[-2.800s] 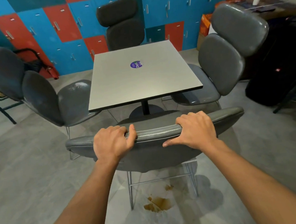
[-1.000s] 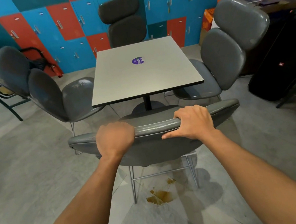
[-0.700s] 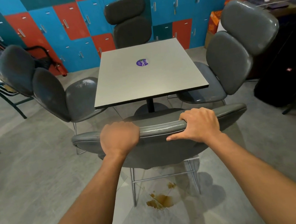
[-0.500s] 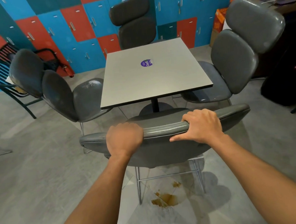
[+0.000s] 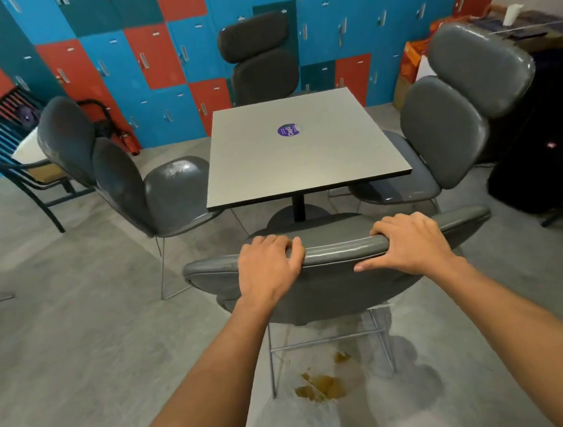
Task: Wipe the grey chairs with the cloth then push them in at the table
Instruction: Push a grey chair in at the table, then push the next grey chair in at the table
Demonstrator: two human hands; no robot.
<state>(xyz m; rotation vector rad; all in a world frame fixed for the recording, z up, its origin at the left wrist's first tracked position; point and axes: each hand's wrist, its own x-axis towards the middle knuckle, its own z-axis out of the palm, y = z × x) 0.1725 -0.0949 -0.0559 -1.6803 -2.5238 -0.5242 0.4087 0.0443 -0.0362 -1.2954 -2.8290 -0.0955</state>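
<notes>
The near grey chair (image 5: 342, 283) stands in front of me with its seat toward the square grey table (image 5: 302, 156). My left hand (image 5: 266, 268) grips the top edge of its backrest on the left, and my right hand (image 5: 410, 244) grips the same edge on the right, fingers curled over the rim. Another grey chair (image 5: 125, 173) stands at the table's left side, one (image 5: 446, 121) at the right side, and a darker one (image 5: 258, 57) at the far side. No cloth is in view.
A brown stain (image 5: 320, 383) marks the floor under the near chair. A black slatted chair (image 5: 6, 150) stands at the far left. Blue and red lockers (image 5: 161, 52) line the back wall. A black case (image 5: 541, 140) fills the right side.
Both hands stay on the near chair's backrest. My view has drifted to the left, so the table and chairs sit further right in the frame. My left fingers now show over the rim.
</notes>
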